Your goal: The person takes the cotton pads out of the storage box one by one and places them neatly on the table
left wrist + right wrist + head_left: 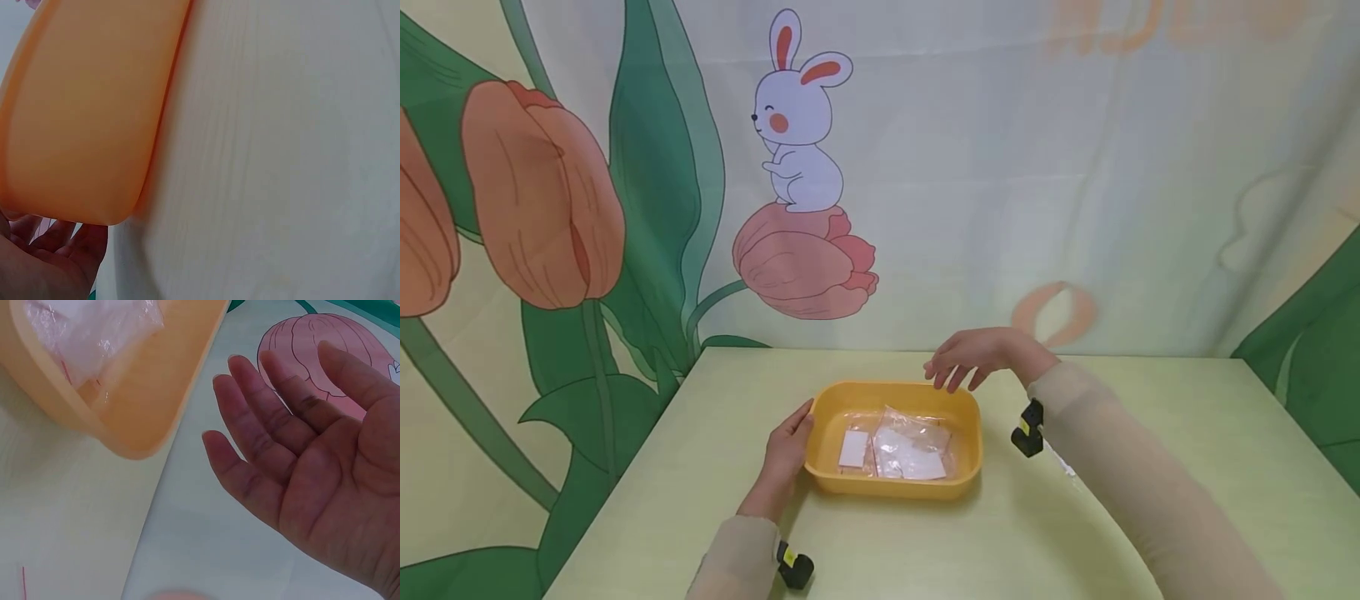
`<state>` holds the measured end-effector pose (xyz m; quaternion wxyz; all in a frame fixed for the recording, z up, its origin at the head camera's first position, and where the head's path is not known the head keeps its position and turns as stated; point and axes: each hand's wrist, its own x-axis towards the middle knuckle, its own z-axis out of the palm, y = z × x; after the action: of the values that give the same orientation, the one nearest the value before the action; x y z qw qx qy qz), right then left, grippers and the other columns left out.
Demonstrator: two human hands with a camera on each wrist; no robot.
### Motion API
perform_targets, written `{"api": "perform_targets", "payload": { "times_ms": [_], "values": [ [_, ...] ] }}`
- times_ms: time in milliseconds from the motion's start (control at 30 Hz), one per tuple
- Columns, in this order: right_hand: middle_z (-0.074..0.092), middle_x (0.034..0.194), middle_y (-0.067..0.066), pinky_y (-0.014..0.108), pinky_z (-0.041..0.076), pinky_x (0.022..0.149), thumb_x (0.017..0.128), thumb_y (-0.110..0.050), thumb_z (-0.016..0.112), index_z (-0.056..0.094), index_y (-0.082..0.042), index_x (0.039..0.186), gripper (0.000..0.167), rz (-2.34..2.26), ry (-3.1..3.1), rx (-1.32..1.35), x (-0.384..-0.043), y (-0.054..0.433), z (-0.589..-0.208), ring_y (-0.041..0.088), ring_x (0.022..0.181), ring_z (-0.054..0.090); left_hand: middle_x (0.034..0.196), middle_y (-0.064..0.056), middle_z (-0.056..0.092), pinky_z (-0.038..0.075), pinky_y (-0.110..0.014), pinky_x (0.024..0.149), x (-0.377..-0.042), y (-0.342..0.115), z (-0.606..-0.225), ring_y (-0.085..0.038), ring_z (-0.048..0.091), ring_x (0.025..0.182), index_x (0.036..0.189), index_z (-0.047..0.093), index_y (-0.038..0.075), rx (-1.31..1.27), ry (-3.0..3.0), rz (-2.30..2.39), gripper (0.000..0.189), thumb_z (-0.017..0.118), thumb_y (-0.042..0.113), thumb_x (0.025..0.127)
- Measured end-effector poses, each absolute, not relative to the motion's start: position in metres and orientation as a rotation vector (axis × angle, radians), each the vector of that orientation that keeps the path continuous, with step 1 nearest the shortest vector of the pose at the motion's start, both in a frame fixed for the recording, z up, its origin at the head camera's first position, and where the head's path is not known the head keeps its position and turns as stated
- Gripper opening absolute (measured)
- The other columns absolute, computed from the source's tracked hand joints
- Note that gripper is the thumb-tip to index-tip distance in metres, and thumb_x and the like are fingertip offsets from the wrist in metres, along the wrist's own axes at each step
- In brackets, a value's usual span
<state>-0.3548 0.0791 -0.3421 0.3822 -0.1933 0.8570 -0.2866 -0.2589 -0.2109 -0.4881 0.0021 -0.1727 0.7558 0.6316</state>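
A yellow plastic basin (895, 490) sits on the table, holding clear plastic bags (913, 425) with white card-like pieces in them. At the basin's left end, my left hand (786, 450) grips the wall near the rim. The left wrist view shows its fingers (87, 250) bent against the basin's end; part of the hand lies out of frame. My right hand (973, 354) hovers above and beyond the far right corner of the basin, holding nothing. Its fingers are loosely extended and spread, with the palm (331, 481) facing the right wrist camera.
On the table (700, 467), a small white item (1063, 467) lies right of the basin, partly hidden by the right forearm. A printed curtain (970, 183) with tulips and a rabbit hangs behind the table's far edge. Each wrist wears a small black camera.
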Motion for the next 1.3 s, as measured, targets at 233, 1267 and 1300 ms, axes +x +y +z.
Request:
{"api": "perform_targets", "payload": {
  "times_ms": [233, 1267, 1300],
  "values": [
    [0.063, 0.142, 0.018, 0.051, 0.049, 0.117, 0.106, -0.038, 0.051, 0.058, -0.002, 0.141, 0.051, -0.755, 2.169, -0.423, -0.359, 0.065, -0.354, 0.029, 0.126, 0.064, 0.169, -0.013, 0.031, 0.03, -0.05, 0.129, -0.259, -0.213, -0.488, -0.037, 0.025, 0.158, 0.158, 0.039, 0.014, -0.536, 2.385, 1.966, 0.047, 0.039, 0.025, 0.112],
    [0.073, 0.113, 0.008, 0.042, 0.054, 0.109, 0.104, -0.034, 0.057, 0.069, -0.005, 0.123, 0.037, -0.811, 2.159, -0.196, -0.361, 0.04, -0.405, 0.023, 0.109, 0.066, 0.167, -0.015, 0.032, 0.032, -0.051, 0.128, -0.258, -0.212, -0.488, -0.039, 0.028, 0.157, 0.157, 0.042, 0.012, -0.53, 2.414, 1.953, 0.047, 0.04, 0.024, 0.111],
    [0.073, 0.11, 0.007, 0.043, 0.053, 0.109, 0.104, -0.034, 0.057, 0.07, -0.005, 0.121, 0.036, -0.805, 2.162, -0.192, -0.36, 0.039, -0.405, 0.022, 0.108, 0.065, 0.167, -0.015, 0.032, 0.032, -0.05, 0.128, -0.259, -0.212, -0.489, -0.038, 0.028, 0.157, 0.157, 0.042, 0.012, -0.532, 2.413, 1.953, 0.047, 0.04, 0.024, 0.111]
  ]
}}
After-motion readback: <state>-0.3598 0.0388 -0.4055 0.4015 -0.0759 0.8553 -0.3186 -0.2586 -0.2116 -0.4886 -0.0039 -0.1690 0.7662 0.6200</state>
